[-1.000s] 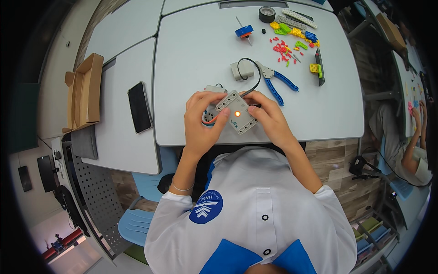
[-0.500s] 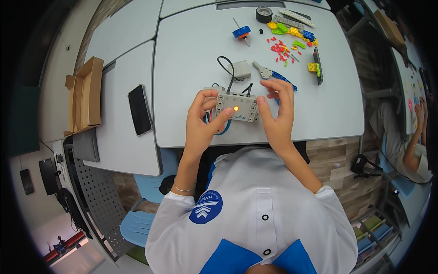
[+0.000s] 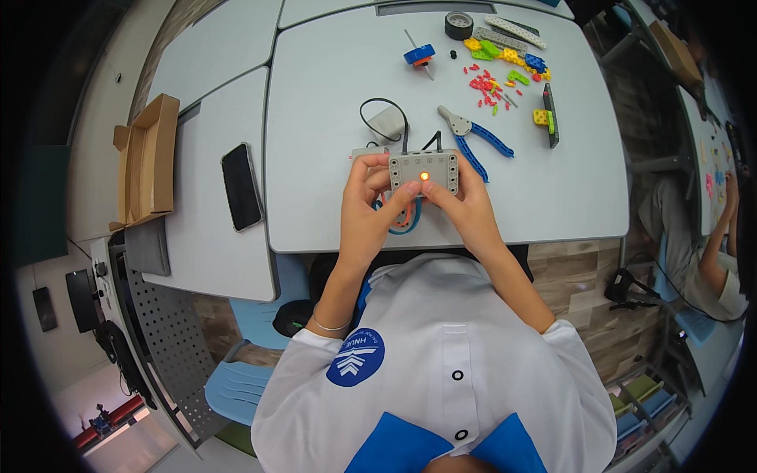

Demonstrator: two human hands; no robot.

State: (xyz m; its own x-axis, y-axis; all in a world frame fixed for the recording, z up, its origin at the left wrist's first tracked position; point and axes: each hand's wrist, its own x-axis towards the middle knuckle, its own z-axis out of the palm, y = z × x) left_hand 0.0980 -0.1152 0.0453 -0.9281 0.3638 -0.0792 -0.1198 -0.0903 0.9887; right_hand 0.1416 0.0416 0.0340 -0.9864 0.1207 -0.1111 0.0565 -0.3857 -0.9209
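Clasping one grey box (image 3: 424, 164), the person's left grip (image 3: 367, 211) and right grip (image 3: 471, 213) are above one counter (image 3: 323, 94) bearing one pair of pliers (image 3: 459, 126), one black-tyred wheel (image 3: 458, 26).

Right of the right hand (image 3: 465, 209), tabletop (image 3: 564, 193) lies open to the right edge, nearer than the blue-handled pliers (image 3: 478, 155) and upright black piece (image 3: 553, 116). Ahead, the looped black cable (image 3: 406, 132) and white block (image 3: 388, 123) stand in the way, the pliers to their right. Left of the left hand (image 3: 367, 217), a broad lane runs past the cable toward the blue wheel (image 3: 418, 54)
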